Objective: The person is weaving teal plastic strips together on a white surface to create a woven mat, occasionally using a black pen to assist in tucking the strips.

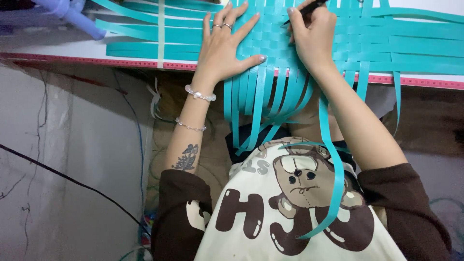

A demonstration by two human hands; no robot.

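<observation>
- Teal plastic strips (270, 92) form a woven mat (309, 38) on the white table (63, 48), loose ends hanging over its edge toward the lap.
- Left hand (227, 46), fingers spread flat, presses the weave; right hand (314, 36) is pinched closed on a black pen (307, 8).
- Risk: lifting the pressing palm could let strips slide and loosen.
- Count: two hands, one pen, two bracelets (199, 94), two rings (222, 25).

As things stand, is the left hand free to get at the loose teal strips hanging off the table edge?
Probably yes: the left hand lies flat on the woven mat, holding nothing, and the hanging strips start just below its thumb, unobstructed.
</observation>
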